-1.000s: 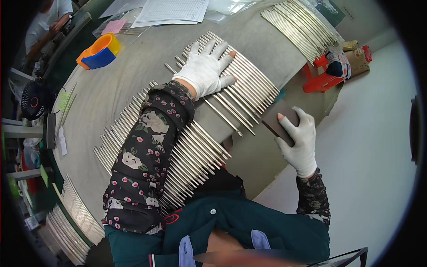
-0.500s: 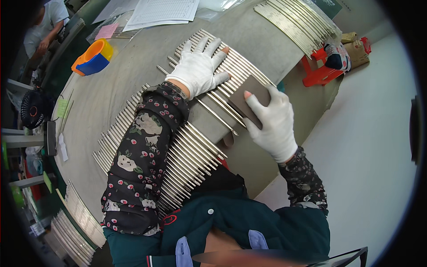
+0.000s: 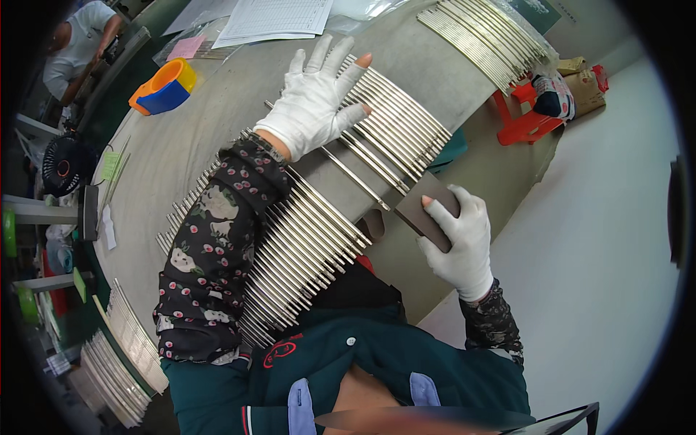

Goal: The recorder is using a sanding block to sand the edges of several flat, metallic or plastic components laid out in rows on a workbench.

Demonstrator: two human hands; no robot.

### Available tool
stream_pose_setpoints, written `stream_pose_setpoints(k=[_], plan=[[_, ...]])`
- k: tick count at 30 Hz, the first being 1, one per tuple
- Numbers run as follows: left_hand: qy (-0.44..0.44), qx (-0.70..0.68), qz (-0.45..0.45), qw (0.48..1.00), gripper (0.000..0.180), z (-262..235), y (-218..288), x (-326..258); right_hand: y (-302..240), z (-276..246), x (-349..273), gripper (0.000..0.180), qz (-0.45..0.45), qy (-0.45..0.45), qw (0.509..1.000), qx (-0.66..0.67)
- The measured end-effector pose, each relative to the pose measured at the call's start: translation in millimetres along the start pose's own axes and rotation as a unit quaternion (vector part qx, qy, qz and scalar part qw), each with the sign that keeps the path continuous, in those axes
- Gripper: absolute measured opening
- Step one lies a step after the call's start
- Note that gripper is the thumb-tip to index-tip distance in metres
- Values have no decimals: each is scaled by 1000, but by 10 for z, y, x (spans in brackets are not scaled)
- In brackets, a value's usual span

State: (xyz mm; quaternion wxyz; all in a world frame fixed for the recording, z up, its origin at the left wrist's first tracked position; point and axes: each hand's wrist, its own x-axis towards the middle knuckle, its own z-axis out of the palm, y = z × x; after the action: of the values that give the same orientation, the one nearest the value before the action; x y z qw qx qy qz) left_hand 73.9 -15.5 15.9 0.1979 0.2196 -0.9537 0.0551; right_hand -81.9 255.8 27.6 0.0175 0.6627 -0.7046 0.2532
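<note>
My left hand (image 3: 310,100), in a white glove with bare thumb and fingertip showing, is spread over the far left ends of a row of shiny metal rods (image 3: 399,109). Whether its palm presses on them I cannot tell. In my right hand (image 3: 467,246), gloved the same way, is a grey-brown sanding block (image 3: 429,206), gripped between thumb and fingers. The block is at the near ends of a few rods set apart from that row, beyond the table edge. A second row of metal rods (image 3: 312,246) lies nearer me, partly under my left forearm.
Another bundle of rods (image 3: 482,40) lies at the far right, near a red stool (image 3: 525,123). Toward the far left are an orange and blue tape-like ring (image 3: 165,88) and printed sheets (image 3: 272,22). A black fan (image 3: 64,165) stands left; a co-worker (image 3: 80,43) sits beyond.
My right hand has drawn the block toward me, off the rods' tops to their near ends. My left hand has shifted a little away and left, uncovering more of the rods.
</note>
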Motion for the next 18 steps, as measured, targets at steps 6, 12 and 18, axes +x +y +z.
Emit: stream_pose_setpoints(k=[6, 12, 18], plan=[[-155, -71, 16, 985, 80, -307, -150, -514, 163, -14, -53, 55, -5, 9, 1000, 5], [-203, -17, 36, 978, 82, -245, -88, -601, 182, -51, 15, 57, 11, 29, 1000, 5], [-196, -21, 31, 980, 83, -219, -36, -546, 116, 59, 261, 58, -13, 63, 998, -23]])
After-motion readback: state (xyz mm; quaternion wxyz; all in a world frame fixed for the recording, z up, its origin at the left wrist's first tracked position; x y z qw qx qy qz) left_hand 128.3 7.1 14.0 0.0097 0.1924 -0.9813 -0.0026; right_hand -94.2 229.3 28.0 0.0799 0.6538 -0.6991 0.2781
